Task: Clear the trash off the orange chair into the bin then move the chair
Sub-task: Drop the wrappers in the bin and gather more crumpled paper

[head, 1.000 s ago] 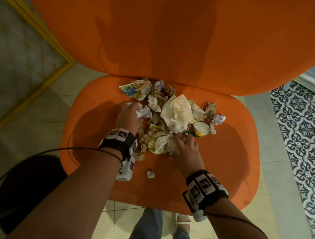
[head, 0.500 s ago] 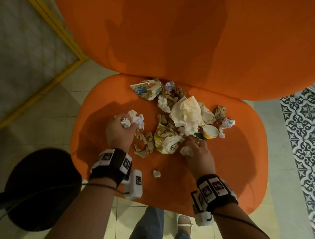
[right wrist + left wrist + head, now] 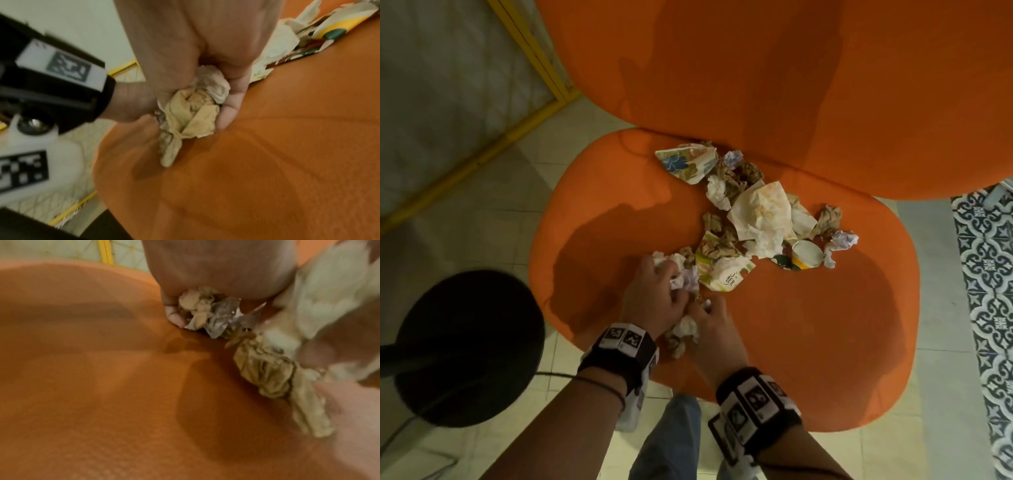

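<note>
The orange chair fills the head view, its seat strewn with crumpled paper trash, wrappers and a small paper cup. My left hand grips a wad of white and brown crumpled paper near the seat's front left. My right hand is pressed up against it and holds crumpled brown and white paper in its curled fingers. The black bin stands on the floor left of the seat.
A yellow-framed panel stands behind the bin at the left. Patterned floor tiles lie to the right of the chair. My legs and a sandalled foot are just in front of the seat edge. A cable crosses the bin.
Both hands pulled back from the pile toward the seat's front and came together, each with paper gathered in it. The small scrap that lay alone near the front is now at my right hand.
</note>
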Available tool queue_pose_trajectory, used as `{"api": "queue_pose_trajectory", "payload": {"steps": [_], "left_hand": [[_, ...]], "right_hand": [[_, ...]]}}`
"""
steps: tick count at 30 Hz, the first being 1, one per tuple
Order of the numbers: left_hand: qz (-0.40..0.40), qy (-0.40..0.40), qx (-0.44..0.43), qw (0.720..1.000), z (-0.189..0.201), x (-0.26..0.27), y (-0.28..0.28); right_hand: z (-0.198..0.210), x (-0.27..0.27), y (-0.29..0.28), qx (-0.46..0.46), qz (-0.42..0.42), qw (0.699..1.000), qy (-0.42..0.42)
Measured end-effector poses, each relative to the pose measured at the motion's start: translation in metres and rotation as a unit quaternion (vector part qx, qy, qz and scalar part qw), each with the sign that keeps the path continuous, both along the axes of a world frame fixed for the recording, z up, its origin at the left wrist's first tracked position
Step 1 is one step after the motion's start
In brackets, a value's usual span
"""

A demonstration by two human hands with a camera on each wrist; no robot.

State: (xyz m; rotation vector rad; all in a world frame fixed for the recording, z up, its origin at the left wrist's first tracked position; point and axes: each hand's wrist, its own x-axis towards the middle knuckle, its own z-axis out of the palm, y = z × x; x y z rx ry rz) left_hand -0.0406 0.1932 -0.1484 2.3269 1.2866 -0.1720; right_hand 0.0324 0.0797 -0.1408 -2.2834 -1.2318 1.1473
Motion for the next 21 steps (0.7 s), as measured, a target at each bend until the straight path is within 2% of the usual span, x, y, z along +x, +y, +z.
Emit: {"api": "queue_pose_trajectory", "payload": {"steps": [5,8,11,16,21], "left_hand": [[-0.035,-0.003,0.016,0.999,-0.005,-0.003,0.008],[-0.043,0.027,0.004,0.999,-0.005,0.005,0.014],[-0.058,0.033,-0.014,0.998,-0.005,0.009,0.022],[-0.102,0.014,-0.03,0.994,-0.001,0.005,0.037],[-0.173,0.013,-0.041,0.984,-0.004,0.005,0.046]], "right_hand": [[-0.013,-0.007,0.001,-0.024,0.02,0.999,-0.028],[-0.013,-0.002,0.004,-0.03,0.026,0.998,-0.039],[-0.01,0.01,0.009,-0.045,0.013,0.999,-0.024],[-0.002,0.034,0.005,-0.034,-0.061,0.998,-0.002],[0.014,0.032,-0.006,0.006,-0.052,0.998,0.028]]}}
